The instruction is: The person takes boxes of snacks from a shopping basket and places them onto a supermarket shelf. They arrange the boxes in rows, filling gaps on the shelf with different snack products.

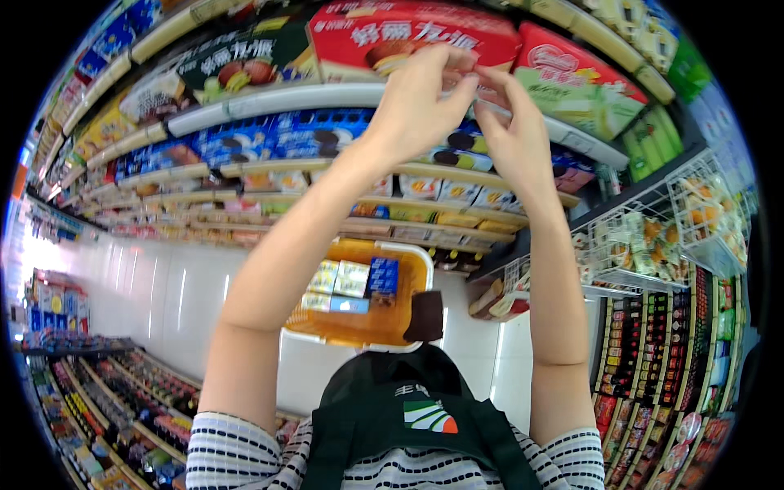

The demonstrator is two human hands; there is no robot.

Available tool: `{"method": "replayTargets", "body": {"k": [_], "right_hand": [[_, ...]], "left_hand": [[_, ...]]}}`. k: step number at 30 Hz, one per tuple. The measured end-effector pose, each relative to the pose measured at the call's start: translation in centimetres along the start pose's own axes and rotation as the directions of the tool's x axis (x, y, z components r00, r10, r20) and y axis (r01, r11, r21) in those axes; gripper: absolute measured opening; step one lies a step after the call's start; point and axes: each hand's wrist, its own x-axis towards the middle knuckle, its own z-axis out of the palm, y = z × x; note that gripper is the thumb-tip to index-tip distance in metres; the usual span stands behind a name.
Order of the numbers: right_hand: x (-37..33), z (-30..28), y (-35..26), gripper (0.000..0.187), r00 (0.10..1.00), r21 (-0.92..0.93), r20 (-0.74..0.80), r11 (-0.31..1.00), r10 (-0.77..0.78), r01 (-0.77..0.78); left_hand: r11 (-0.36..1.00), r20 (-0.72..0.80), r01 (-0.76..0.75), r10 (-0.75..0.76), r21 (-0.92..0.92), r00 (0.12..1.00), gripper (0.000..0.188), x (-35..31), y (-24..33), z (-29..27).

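Observation:
Both my arms reach up to a shelf's white front rail [286,100]. My left hand [420,102] and my right hand [516,135] meet there, fingertips almost touching. The fingers of both are bent together in a pinch, and whatever they hold is too small or too hidden to name. Just behind them stands a large red snack box [478,33]. To its left is a dark green box [245,61], to its right a red and pale green box [584,82]. Blue cookie packs [237,140] line the shelf below.
An orange-yellow basket [351,331] with several small white and blue boxes [384,278] stands on the floor between me and the shelf. Wire racks [637,245] with packaged goods jut out at the right. More stocked shelves [122,400] run behind me at the lower left.

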Motion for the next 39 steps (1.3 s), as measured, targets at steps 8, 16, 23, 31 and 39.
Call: {"method": "replayTargets", "body": {"k": [8,16,23,31,39], "right_hand": [[-16.1,11.6,10.8,0.038,0.778,-0.171,0.353,0.853,0.52,-0.493],[-28.7,19.9,20.3,0.048,0.465,-0.562,0.465,0.657,0.753,-0.502],[-32.8,23.2,23.9,0.075,0.502,-0.679,0.501,0.68,0.705,-0.276],[-34.2,24.4,24.5,0.094,0.546,-0.734,0.469,0.65,0.694,-0.196],[-36.3,24.8,24.8,0.094,0.553,-0.762,0.504,0.643,0.663,-0.077]], "left_hand": [[0.747,0.049,0.663,-0.665,0.043,0.745,0.025,-24.2,-14.5,0.8],[0.412,0.142,0.907,-0.906,0.086,0.398,0.028,-39.7,-21.3,3.9],[0.4,0.091,0.914,-0.915,0.066,0.394,0.033,-44.0,-23.7,5.9],[0.447,0.128,0.895,-0.888,0.017,0.441,0.038,-44.9,-24.2,7.4],[0.436,0.189,0.898,-0.888,0.055,0.419,0.046,-47.1,-24.7,9.0]]}}
